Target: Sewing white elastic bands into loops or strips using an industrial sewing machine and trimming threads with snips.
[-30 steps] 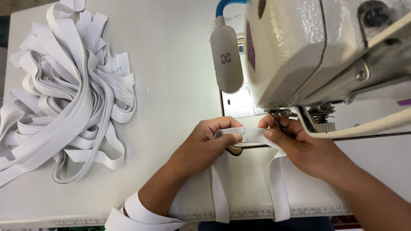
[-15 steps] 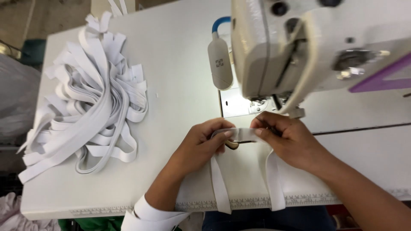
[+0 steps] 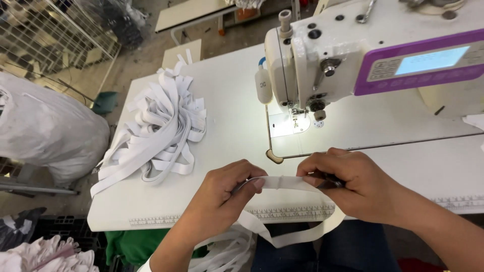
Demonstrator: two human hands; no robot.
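Note:
A white elastic band (image 3: 285, 182) is stretched flat between my two hands above the front edge of the sewing table (image 3: 232, 121). My left hand (image 3: 222, 194) pinches its left part and my right hand (image 3: 348, 181) pinches its right part, with a small dark tool tucked in the fingers. The rest of the band hangs below as a loop (image 3: 297, 234) over my lap. The white sewing machine (image 3: 353, 60) with its needle area (image 3: 297, 118) stands beyond my hands, apart from the band.
A heap of white elastic bands (image 3: 161, 131) lies on the left of the table. A large white plastic sack (image 3: 45, 131) sits on the floor at left, a wire rack (image 3: 45, 35) behind it. More bands (image 3: 227, 252) hang under the table edge.
My hands have pulled the band back from under the machine's needle toward the table's front edge. The view has also tilted up and drawn back, showing more of the room.

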